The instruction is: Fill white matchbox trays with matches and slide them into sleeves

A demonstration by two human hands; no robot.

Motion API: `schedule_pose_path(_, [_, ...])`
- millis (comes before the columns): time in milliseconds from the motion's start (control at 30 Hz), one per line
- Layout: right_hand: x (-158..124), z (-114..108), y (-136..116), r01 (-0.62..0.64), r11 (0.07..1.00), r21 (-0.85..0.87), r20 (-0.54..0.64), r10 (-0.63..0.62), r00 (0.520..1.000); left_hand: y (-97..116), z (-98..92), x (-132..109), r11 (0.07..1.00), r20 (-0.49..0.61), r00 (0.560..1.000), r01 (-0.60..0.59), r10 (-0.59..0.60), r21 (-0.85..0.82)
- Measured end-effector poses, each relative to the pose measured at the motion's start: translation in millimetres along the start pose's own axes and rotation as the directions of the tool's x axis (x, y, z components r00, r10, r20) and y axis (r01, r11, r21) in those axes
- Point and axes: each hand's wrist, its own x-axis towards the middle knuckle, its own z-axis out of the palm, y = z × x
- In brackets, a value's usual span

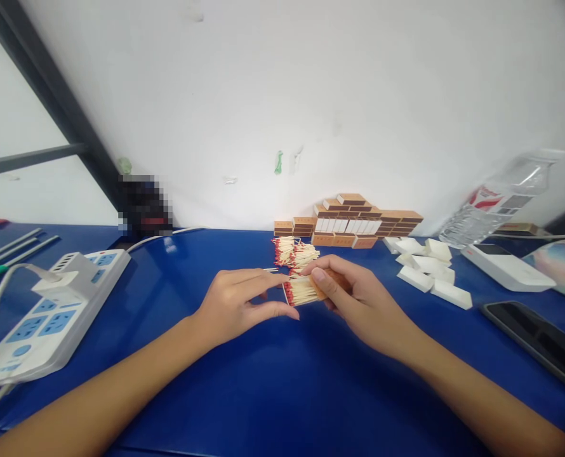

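Observation:
Between the thumb and fingers of my right hand (pixel 353 295) is a matchbox (pixel 321 289), its brown sleeve partly hidden by the fingers. Red-headed matches (pixel 300 292) stick out of its left end, in a white tray that shows only as a thin edge. My left hand (pixel 242 298) is at that end, thumb and fingers spread around it without a visible grip. Just behind the box lies a pile of loose matches (pixel 294 252), with a few more matches by my left fingertips.
Stacked matchboxes (pixel 344 222) stand against the wall. White matchbox trays (pixel 425 265) lie in a heap right of them. Farther right are a plastic bottle (pixel 501 197), a white device (pixel 508 266) and a phone (pixel 539 339). A power strip (pixel 49 314) with cables sits left on the blue table (pixel 273 393).

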Motion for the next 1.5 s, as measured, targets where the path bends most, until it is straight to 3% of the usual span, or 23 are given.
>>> schedule_pose_path(167, [0.5, 1.7, 3.9, -0.032, 0.998, 0.045, -0.012, 0.033, 0.999, -0.7, 1.6, -1.5, 0.998, 0.021, 0.999, 0.045, -0.044, -0.054])
schedule_pose_path(267, [-0.2, 2.3, 3.5, -0.036, 0.997, 0.068, -0.017, 0.037, 0.999, 0.0, 1.0, -0.6, 0.980, 0.042, 0.989, 0.147, -0.142, -0.134])
schedule_pose_path(400, [-1.4, 2.9, 0.1, -0.025, 0.993, 0.112, -0.055, 0.031, 0.998, 0.1, 0.2, 1.4, 0.918, 0.093, 0.950, 0.313, -0.299, -0.245])
schedule_pose_path(567, [-4.1, 8.5, -0.7, -0.013, 0.994, 0.105, -0.101, 0.023, 0.995, 0.6, 3.7, -0.9, 0.856, 0.135, 0.907, 0.421, -0.399, -0.299])
schedule_pose_path(833, [-8.8, 22.4, -1.3, 0.004, 0.984, 0.176, -0.182, 0.028, 0.983, 5.1, 9.5, -3.2, 0.816, 0.071, 0.875, 0.474, -0.479, -0.332])
schedule_pose_path(933, [-7.2, 18.7, -2.6, -0.002, 0.970, 0.243, -0.140, 0.037, 0.989, 6.1, 8.4, -1.6, 0.803, 0.107, 0.883, 0.461, -0.457, -0.377])
schedule_pose_path(1133, [-4.8, 10.9, -4.8, -0.136, 0.935, 0.329, 0.012, 0.140, 0.990, 12.9, 6.7, -1.2, 0.763, 0.197, 0.896, 0.443, -0.399, -0.470])
schedule_pose_path(1300, [-7.9, 18.6, -6.2, -0.151, 0.914, 0.376, 0.056, 0.140, 0.988, 9.1, 7.9, -3.2, 0.673, 0.214, 0.850, 0.514, -0.480, -0.531])
schedule_pose_path(1500, [-20.0, 37.0, -13.1, -0.126, 0.905, 0.407, 0.222, 0.036, 0.974, 7.2, 7.1, -5.3, 0.763, 0.242, 0.885, 0.465, -0.397, -0.449])
